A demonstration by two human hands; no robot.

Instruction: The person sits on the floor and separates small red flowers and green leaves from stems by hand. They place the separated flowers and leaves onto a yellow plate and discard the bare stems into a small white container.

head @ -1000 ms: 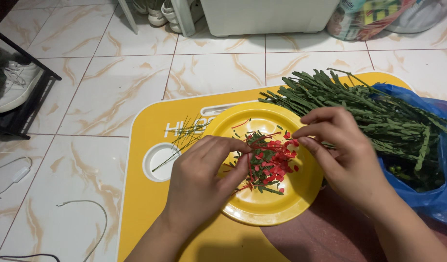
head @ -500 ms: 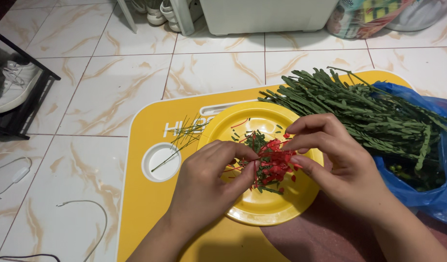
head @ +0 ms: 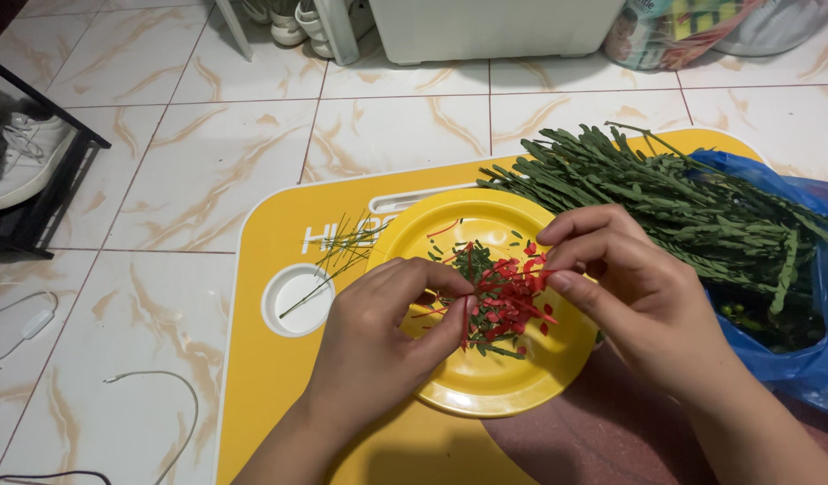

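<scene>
Both hands barely shifted: left hand (head: pixel 391 328) pinched on red stem (head: pixel 465 325); right hand (head: pixel 634 292) fingers together over red petals (head: pixel 513 296).

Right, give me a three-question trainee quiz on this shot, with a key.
1. True or false: the yellow plate sits on the yellow table.
2. Which hand pinches the red flower cluster from the side nearer the green stems? A left hand B right hand
3. Fill in: the green stems lie partly over a ___ plastic bag.

Key: 1 true; 2 B; 3 blue.
</scene>
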